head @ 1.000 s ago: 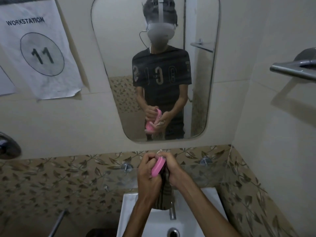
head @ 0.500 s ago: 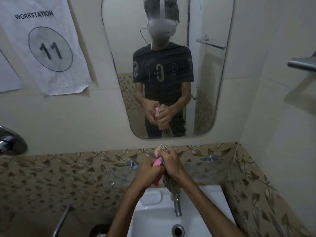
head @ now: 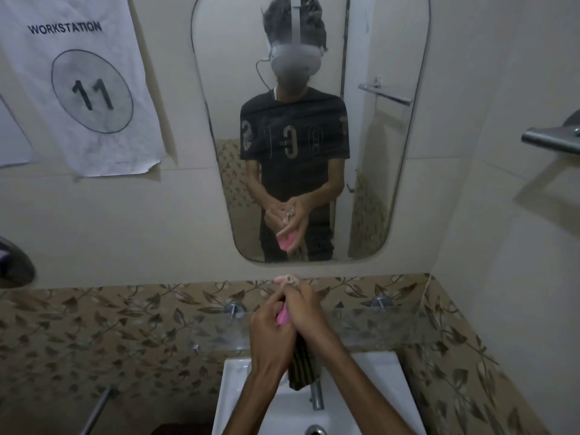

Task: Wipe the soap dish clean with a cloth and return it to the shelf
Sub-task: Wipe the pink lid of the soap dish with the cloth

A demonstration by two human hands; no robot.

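Item one, upper left of the frame: a white paper sign (head: 78,86) taped to the wall, printed "WORKSTATION" above a circled "11"; I read both plainly. A second sheet (head: 12,133) shows at the far left edge, with no writing I can make out. Item two, top centre: a mirror (head: 392,183) reflecting the person; the dark shirt carries large reversed characters that I cannot read with confidence. Item three, lower centre: the left hand (head: 270,337) and right hand (head: 309,318), pressed together above the white basin (head: 238,403). Between them I log the pink soap dish (head: 284,318), only a sliver showing, its long axis running roughly up and down the frame. The left hand grips it from the left. The right hand is curled round a dark striped cloth (head: 303,362) against the dish's right side; the cloth's tail hangs down over the tap (head: 317,397). A pale bunched end of it pokes out above the fingers. Item four, behind the hands across the centre and right: the glass shelf (head: 376,328), just beyond and slightly below the knuckles. I judge the return a short forward reach, the left hand being the carrier. Item five, right edge: a metal towel bar (head: 549,139).
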